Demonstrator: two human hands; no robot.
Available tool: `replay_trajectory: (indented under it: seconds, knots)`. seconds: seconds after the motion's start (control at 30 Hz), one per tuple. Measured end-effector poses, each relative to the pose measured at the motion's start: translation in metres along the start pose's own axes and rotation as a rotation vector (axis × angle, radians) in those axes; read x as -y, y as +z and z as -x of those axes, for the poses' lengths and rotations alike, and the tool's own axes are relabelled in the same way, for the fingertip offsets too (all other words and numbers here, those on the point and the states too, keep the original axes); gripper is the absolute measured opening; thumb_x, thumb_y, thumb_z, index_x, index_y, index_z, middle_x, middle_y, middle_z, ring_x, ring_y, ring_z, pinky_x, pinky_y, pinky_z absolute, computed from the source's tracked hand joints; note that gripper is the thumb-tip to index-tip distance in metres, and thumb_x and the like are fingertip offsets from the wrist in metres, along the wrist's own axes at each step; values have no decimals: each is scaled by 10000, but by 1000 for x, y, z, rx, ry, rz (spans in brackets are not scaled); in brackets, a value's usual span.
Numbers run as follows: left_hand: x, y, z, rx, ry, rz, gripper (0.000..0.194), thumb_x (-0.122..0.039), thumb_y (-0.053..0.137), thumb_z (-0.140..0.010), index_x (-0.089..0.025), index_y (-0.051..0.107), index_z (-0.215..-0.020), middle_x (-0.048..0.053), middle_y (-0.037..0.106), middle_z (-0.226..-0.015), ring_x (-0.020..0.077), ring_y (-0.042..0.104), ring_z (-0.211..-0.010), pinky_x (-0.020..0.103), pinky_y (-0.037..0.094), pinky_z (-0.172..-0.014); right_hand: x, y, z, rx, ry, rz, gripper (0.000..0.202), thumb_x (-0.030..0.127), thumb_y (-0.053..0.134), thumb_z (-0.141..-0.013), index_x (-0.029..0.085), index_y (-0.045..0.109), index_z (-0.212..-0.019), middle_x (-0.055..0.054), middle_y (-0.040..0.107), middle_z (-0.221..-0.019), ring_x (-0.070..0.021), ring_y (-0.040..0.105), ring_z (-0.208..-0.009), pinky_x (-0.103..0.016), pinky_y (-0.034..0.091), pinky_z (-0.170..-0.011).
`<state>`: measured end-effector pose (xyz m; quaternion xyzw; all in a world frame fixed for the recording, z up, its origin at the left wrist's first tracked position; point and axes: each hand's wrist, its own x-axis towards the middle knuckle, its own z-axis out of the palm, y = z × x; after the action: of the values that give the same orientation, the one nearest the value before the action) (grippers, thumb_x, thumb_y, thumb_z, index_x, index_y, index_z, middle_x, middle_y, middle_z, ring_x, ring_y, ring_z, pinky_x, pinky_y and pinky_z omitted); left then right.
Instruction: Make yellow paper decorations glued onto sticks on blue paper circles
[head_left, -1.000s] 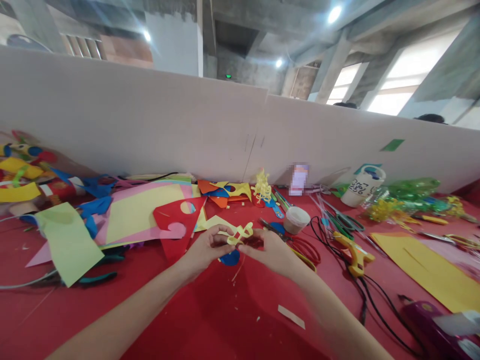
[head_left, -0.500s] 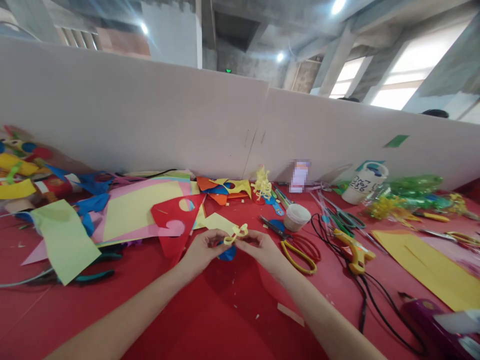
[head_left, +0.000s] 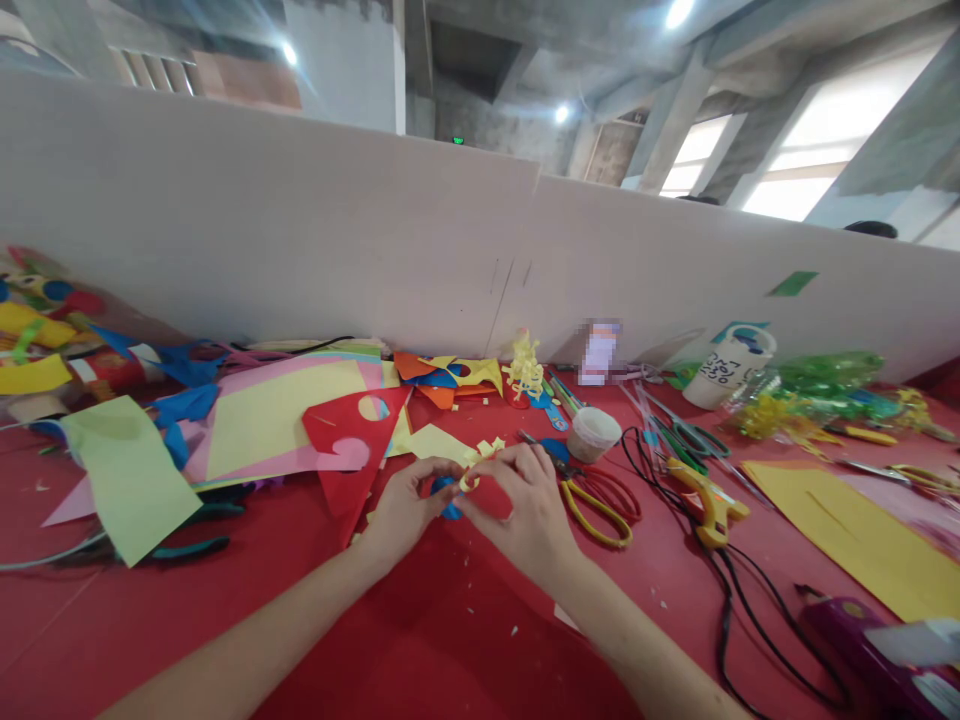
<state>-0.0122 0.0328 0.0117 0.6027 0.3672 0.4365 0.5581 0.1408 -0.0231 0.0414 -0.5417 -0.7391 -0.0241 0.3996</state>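
Note:
Between my two hands is a small curled strip of pale yellow paper [head_left: 469, 482]. My left hand [head_left: 411, 500] pinches it from the left, thumb and fingers together. My right hand [head_left: 523, 505] grips its other side between thumb and index finger, the remaining fingers bent over. Frilly pale yellow ends [head_left: 486, 449] stick up behind my right fingers. A round blue piece [head_left: 448, 497] shows on the table just behind my fingertips, partly covered. Beyond the hands lies a pale yellow paper piece [head_left: 436, 444].
Scissors with a yellow handle [head_left: 600, 515], a white cup [head_left: 594, 434] and a yellow glue gun [head_left: 709, 505] lie to the right. Red paper scrap [head_left: 360, 440], stacked sheets [head_left: 262, 420] and pliers [head_left: 191, 550] are left. A purple tool [head_left: 862, 640] sits front right.
My right hand has turned over the strip, its fingers now covering much of it. The strip is curled tighter between the fingertips. My left hand has barely moved.

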Motion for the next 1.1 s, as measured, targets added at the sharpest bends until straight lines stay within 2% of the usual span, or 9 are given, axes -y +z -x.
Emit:
replay_trajectory:
  seconds: [0.07,0.2,0.43,0.63,0.83,0.97,1.1]
  knots:
    - [-1,1,2,-6,9,-38,133,-147,670,-636,-191,677,-761,18,655,-776,172,579,-761,237,441,-690,2,3,2,17,-8,52,129,331,595,-788,217,637,-830,-43,553,-827,-198,472,-805,-341,370,-750]
    - [2,2,3,-18,12,-91,130,-208,647,-667,-180,660,-793,29,657,-815,180,587,-786,263,452,-718,-1,9,4,-40,16,68,108,292,590,-796,201,643,-770,-39,550,-787,-186,479,-782,-331,381,-745]
    - [6,1,2,-52,27,-152,151,-231,624,-678,-178,649,-818,45,660,-866,191,596,-839,300,455,-773,-5,12,3,-46,37,-25,73,228,613,-775,194,626,-712,-17,542,-727,-163,497,-720,-319,394,-711]
    - [5,4,5,-21,32,-173,193,-256,630,-699,-177,667,-871,70,672,-912,209,597,-875,323,441,-818,-4,13,2,-131,81,-95,46,205,617,-772,185,613,-731,-15,551,-738,-163,516,-737,-345,398,-759]
    - [8,7,4,-16,12,-69,167,-249,662,-662,-185,690,-814,54,686,-857,206,600,-839,303,452,-777,-6,13,3,-167,107,-32,75,256,623,-779,197,616,-733,-7,550,-734,-166,527,-732,-414,355,-859]
    - [3,9,3,-22,-54,16,160,-261,680,-640,-172,694,-772,39,676,-787,181,591,-761,271,459,-703,-6,10,3,-165,76,-26,106,288,589,-807,202,627,-757,-11,538,-726,-167,512,-725,-405,369,-837]
    - [-5,10,4,-51,-113,51,186,-286,692,-631,-166,694,-773,36,673,-780,174,588,-729,261,462,-667,-5,6,3,-174,26,-26,92,246,555,-819,198,633,-822,-22,535,-746,-168,501,-737,-387,381,-805]
